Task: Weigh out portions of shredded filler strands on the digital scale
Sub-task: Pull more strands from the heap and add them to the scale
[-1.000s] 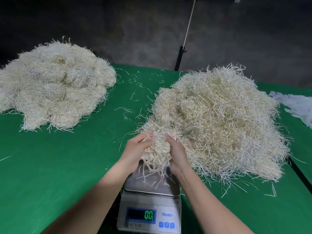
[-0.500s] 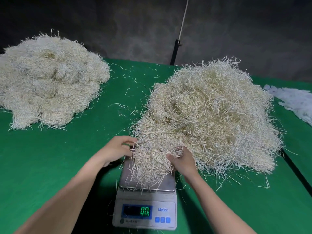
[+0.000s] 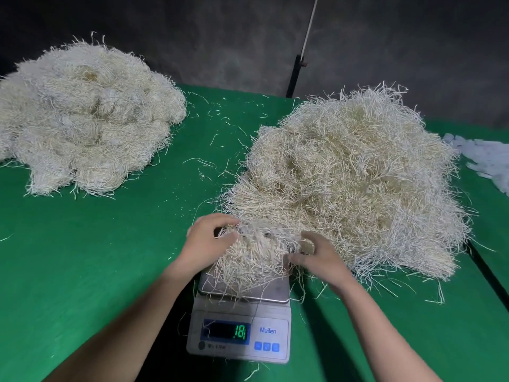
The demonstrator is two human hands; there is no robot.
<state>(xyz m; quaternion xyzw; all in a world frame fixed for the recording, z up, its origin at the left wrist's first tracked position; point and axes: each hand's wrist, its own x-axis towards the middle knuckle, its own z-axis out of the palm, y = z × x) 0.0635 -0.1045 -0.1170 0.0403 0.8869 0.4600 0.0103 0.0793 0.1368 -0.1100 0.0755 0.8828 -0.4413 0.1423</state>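
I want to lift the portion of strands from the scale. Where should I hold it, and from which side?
Probably cup the clump at its left and right flanks, scooping underneath: it is loose and tangled, and its far edge merges with the big pile.

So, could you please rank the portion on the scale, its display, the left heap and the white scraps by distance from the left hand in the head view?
1. Portion of strands on the scale pan: the left hand holds it.
2. Scale display: just nearer the person.
3. Left heap: far to the left.
4. White scraps: farthest, far right.
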